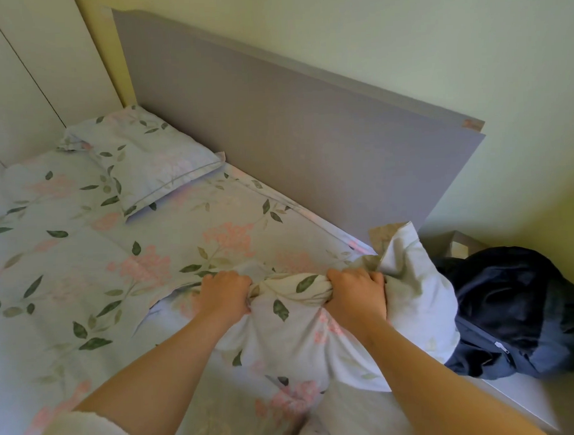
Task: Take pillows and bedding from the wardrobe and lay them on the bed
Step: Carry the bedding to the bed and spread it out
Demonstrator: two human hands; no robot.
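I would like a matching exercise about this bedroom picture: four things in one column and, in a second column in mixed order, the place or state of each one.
Things
1. far pillow
2. near pillow
3. dark blue zipped item
4. headboard

Places or states
A. bunched in the grip of the left hand and the right hand
B. lies flat on the bed, in the far corner
C. grey, stands upright at the head of the bed
D. heaped beside the bed, on its right

Pairs: 1-B, 2-A, 3-D, 4-C

Bed (pixel 351 239): floral bedding (pixel 85 257), pillow (pixel 140 157).
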